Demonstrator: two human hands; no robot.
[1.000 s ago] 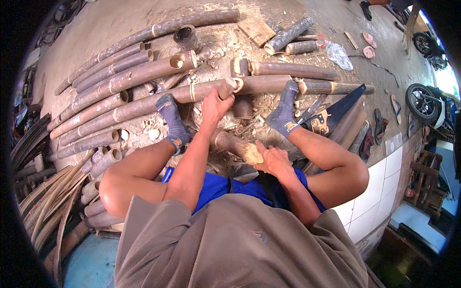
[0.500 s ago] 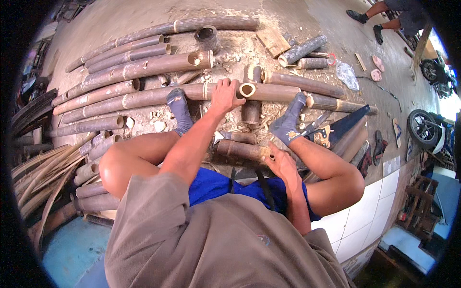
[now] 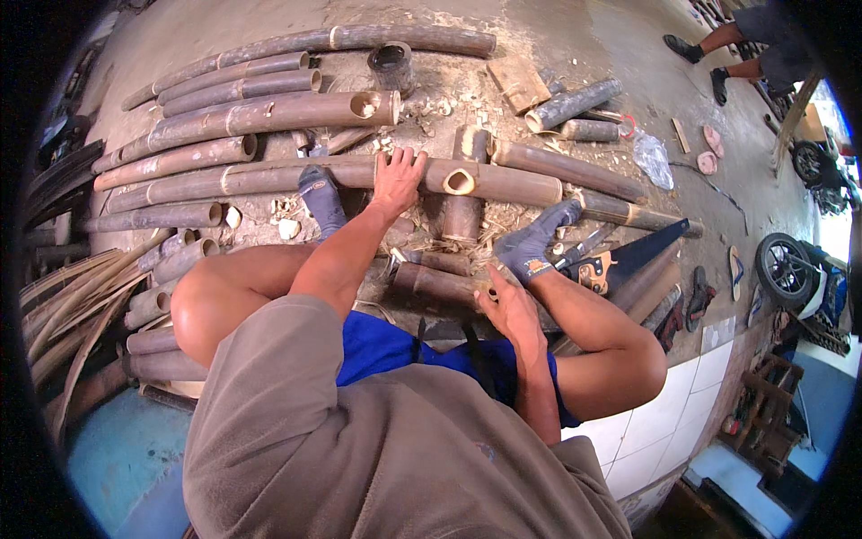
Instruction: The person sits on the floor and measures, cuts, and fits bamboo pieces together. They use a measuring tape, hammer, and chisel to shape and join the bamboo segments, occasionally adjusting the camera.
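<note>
Observed from above, the person sits on a concrete floor (image 3: 575, 36) with knees drawn up and both feet in grey socks.

Left hand (image 3: 397, 178), at upper centre of the frame: fingers spread wide, palm pressed flat on a long bamboo pole (image 3: 242, 178) that lies across the frame from the left edge to centre. The hand rests on it without wrapping round it. The pole's cut end, showing a hollow opening (image 3: 459, 181), sits just right of the hand.

Right hand (image 3: 512, 310), at centre of the frame, slightly right: fingers partly curled, lying against a short dark bamboo section (image 3: 435, 283) beside the right knee. Whether it actually grips the piece cannot be told from this view.

The left foot (image 3: 321, 199) bears on the long pole just left of the left hand. The right foot (image 3: 537, 241) sits at centre right.

A handsaw (image 3: 628, 258) with a dark blade and an orange-and-black handle lies on the floor just right of the right foot. More bamboo poles (image 3: 269, 112) are stacked in rows at upper left. A second person's legs (image 3: 745, 40) stand at upper right.
</note>
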